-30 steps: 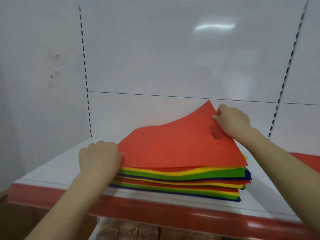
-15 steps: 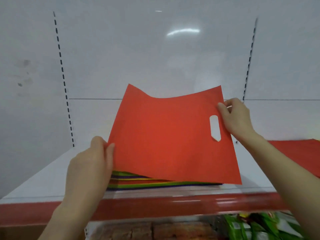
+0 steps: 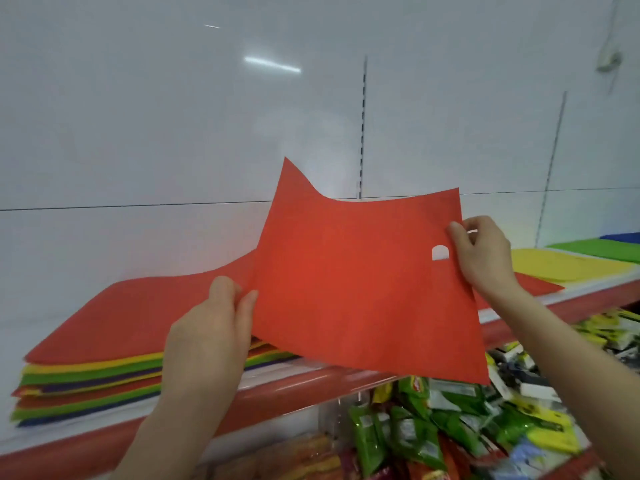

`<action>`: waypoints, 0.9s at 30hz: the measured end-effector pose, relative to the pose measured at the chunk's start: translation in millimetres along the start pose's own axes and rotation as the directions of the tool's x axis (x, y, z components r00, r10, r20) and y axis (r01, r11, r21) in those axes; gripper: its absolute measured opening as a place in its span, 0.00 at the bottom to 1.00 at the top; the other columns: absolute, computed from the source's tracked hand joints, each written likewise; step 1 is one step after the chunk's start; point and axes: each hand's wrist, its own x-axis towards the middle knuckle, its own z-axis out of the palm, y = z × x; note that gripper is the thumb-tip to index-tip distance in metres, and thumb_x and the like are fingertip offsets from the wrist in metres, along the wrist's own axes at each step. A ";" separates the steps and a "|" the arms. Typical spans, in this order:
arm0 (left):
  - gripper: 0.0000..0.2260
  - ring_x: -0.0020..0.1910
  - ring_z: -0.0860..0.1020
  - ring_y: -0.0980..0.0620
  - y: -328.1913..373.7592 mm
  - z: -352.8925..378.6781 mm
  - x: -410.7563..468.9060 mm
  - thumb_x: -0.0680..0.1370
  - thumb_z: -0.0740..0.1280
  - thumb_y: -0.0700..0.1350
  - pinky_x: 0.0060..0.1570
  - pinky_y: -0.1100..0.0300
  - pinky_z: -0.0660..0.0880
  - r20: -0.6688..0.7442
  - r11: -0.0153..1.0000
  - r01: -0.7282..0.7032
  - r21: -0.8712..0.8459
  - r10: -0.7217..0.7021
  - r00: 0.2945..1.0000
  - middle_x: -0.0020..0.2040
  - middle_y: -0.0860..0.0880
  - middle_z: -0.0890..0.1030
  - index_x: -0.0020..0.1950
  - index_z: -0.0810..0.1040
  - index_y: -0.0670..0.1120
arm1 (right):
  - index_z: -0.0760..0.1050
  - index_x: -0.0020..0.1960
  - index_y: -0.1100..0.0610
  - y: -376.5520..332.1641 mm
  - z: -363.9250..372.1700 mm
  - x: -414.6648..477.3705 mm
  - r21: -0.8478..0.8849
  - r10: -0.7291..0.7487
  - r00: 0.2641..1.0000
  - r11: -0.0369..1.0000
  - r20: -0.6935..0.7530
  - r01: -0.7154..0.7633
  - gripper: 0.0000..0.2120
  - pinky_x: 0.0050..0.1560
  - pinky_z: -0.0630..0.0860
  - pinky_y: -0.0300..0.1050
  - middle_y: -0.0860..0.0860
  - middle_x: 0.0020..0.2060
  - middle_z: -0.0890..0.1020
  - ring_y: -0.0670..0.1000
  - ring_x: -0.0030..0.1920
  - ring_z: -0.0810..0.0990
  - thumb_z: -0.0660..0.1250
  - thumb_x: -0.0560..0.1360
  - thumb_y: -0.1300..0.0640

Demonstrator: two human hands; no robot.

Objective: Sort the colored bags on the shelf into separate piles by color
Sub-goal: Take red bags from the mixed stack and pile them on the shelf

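Red and thin like a sheet, the flat red bag (image 3: 363, 289) is up in the air, over the front edge of the white shelf with a shiny red front strip (image 3: 294, 386). It is almost square. Its top edge sags in the middle and one top corner sticks up. A small rounded handle hole (image 3: 440, 252) is cut near its right side.

The left hand (image 3: 211, 337) pinches the bag's left edge between thumb and fingers. The right hand (image 3: 485, 251) pinches the right edge, just beside the hole, with the fingers curled.

Behind and to the left, a mixed stack of flat bags (image 3: 86, 379) lies on the shelf. Its top bag is red, and under it you can see yellow, green, purple, red and blue edges.

To the right on the same shelf lie sorted piles: a red pile (image 3: 536, 284) behind the right wrist, then a yellow pile (image 3: 561, 265), a green pile (image 3: 602, 249) and a blue pile (image 3: 623, 237) at the far end.

Below the shelf are shiny snack packets (image 3: 415, 438), mostly green and yellow. The white back wall (image 3: 173, 116) rises behind it all.
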 end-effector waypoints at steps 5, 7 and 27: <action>0.10 0.22 0.65 0.48 70.1 56.1 -1.3 0.76 0.66 0.45 0.26 0.59 0.62 0.041 0.993 -0.068 -0.097 0.072 0.997 0.22 0.56 0.63 0.39 0.67 0.44 | 0.72 0.54 0.64 55.3 -64.0 28.7 -0.117 -0.007 1.000 0.993 -0.023 0.004 0.12 0.39 0.60 0.42 0.58 0.43 0.77 0.55 0.45 0.73 0.60 0.79 0.55; 0.12 0.21 0.64 0.49 99.1 80.2 -4.0 0.75 0.67 0.44 0.25 0.61 0.60 0.049 0.989 -0.091 -0.114 0.097 0.994 0.22 0.57 0.62 0.37 0.66 0.45 | 0.71 0.53 0.63 76.8 -91.5 42.3 -0.158 -0.010 0.999 0.987 -0.039 0.004 0.11 0.40 0.60 0.43 0.56 0.42 0.76 0.54 0.44 0.72 0.60 0.80 0.55; 0.09 0.19 0.60 0.57 216.7 246.1 15.7 0.77 0.63 0.42 0.24 0.67 0.53 0.058 0.978 -0.076 -0.193 0.088 0.994 0.22 0.57 0.61 0.40 0.65 0.45 | 0.71 0.58 0.65 248.4 -161.1 143.0 -0.182 0.100 0.983 0.975 -0.155 -0.128 0.15 0.42 0.62 0.43 0.55 0.43 0.74 0.54 0.45 0.72 0.58 0.80 0.53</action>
